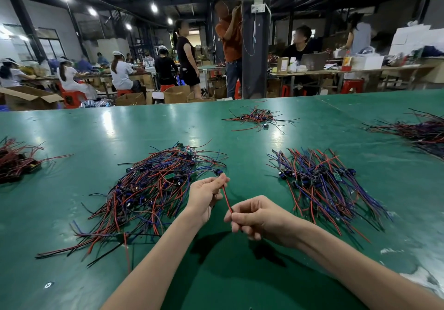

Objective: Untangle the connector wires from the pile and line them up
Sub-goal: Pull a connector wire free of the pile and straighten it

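A red connector wire (227, 199) is pinched between left hand (205, 196) and right hand (259, 218) above the glossy green table (96, 127) (busy workshop behind), tangled pile (149, 189) left, lined-up wires (324, 182) right.

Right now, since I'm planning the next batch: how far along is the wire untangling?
Done: a batch of wires lies roughly lined up on the right. In hand: the left hand and right hand pinch one red wire between them. Left: the big tangled pile beside the left hand, so perhaps half remains.
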